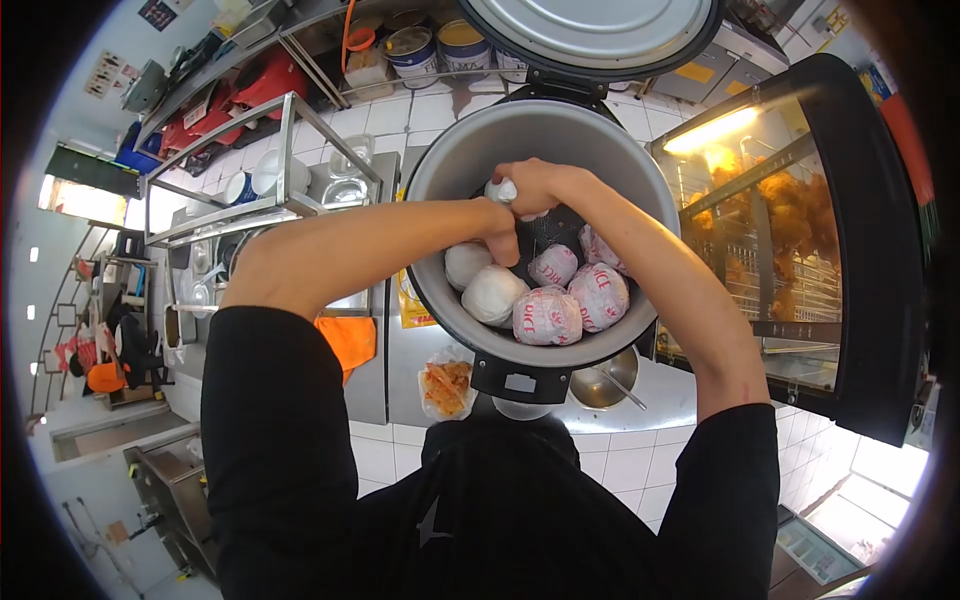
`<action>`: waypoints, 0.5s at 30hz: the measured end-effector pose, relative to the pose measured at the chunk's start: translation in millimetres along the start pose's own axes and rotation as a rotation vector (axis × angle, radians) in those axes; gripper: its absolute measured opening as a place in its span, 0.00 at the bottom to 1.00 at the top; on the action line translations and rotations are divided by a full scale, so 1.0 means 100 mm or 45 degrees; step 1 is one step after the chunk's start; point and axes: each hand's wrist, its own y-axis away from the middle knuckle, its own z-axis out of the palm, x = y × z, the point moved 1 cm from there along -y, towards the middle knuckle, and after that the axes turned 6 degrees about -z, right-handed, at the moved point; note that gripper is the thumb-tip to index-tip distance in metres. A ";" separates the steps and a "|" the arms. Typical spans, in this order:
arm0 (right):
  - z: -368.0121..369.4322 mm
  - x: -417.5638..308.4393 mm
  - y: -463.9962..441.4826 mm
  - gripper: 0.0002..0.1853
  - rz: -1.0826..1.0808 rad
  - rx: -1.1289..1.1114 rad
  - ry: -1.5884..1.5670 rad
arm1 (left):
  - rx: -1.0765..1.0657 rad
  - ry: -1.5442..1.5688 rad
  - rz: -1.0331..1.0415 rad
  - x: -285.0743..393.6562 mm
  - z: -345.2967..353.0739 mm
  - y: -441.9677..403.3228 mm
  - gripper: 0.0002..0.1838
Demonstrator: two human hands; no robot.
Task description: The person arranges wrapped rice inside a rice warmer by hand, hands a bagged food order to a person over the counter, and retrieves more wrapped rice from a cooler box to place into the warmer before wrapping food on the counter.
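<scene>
Both hands reach into a large round grey pot (pixel 450 150) with its lid (pixel 600 30) raised behind it. My right hand (pixel 538 188) is closed round a white wrapped bundle (pixel 503 190) near the back left of the pot. Just left of and below it, my left hand (pixel 500 232) points downward with its fingers together; what it holds, if anything, is hidden. Plain white bundles (pixel 493 295) lie at the front left inside the pot. Several bundles with red print (pixel 547 316) lie at the front and right. The dark pot bottom shows between them.
A lit glass cabinet with fried food (pixel 795 215) stands on the right. A metal bowl with a spoon (pixel 603 382) and a bag of food (pixel 446 388) sit in front of the pot. At left are a metal rack (pixel 285 150) and an orange cloth (pixel 347 343).
</scene>
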 end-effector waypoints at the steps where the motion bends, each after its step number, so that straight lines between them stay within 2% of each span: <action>1: 0.02 -0.03 -0.01 0.37 0.008 -0.037 -0.131 | 0.032 -0.010 0.022 0.01 0.03 0.02 0.29; 2: 0.06 -0.03 -0.03 0.36 0.017 -0.026 -0.276 | 0.059 -0.021 0.046 0.01 0.07 0.03 0.28; 5: 0.20 -0.07 -0.12 0.34 0.031 -0.018 -0.646 | 0.252 -0.283 0.104 -0.10 0.58 -1.10 0.24; 7: 0.28 -0.16 -0.17 0.35 0.029 -0.044 -0.808 | 0.351 -0.178 -0.031 0.17 0.51 -0.12 0.21; 10: 0.45 -0.21 -0.29 0.34 -0.015 -0.202 -1.103 | 0.195 -0.215 -0.211 0.39 0.68 -0.49 0.24; 12: 0.53 -0.22 -0.33 0.34 -0.108 -0.206 -0.992 | 0.010 -0.351 0.150 0.39 0.57 0.22 0.34; 14: 0.56 -0.20 -0.35 0.35 -0.195 -0.169 -0.766 | 0.402 -0.091 0.064 0.42 0.86 0.58 0.30; 15: 0.43 -0.32 -0.18 0.38 -0.191 -0.095 -0.649 | 0.484 -0.025 0.068 0.42 0.89 0.67 0.28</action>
